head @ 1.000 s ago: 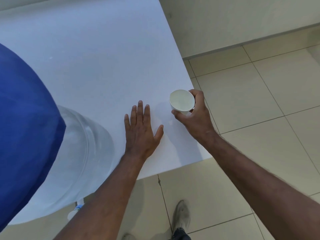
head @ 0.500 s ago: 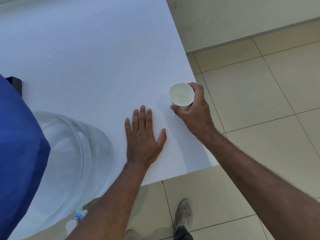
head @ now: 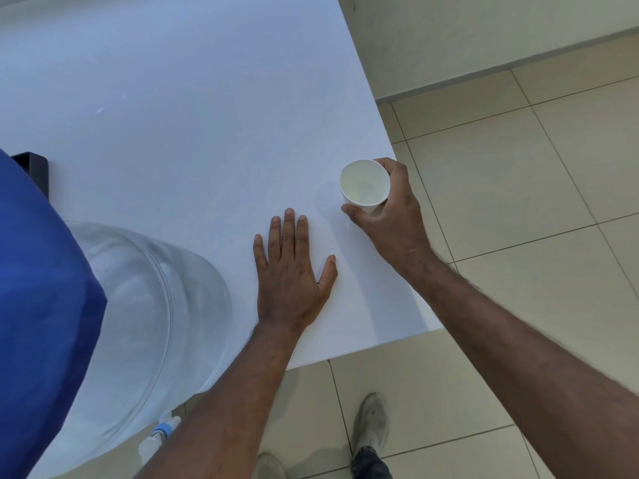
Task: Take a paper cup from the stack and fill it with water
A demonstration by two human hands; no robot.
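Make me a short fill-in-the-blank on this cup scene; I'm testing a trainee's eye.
1. The right hand grips a paper ____.
2. The left hand lies ____ on the table, holding nothing.
3. The cup stands near the table's ____ edge.
4. The big clear jug is on the ____ hand's side.

Missing words: cup; flat; right; left
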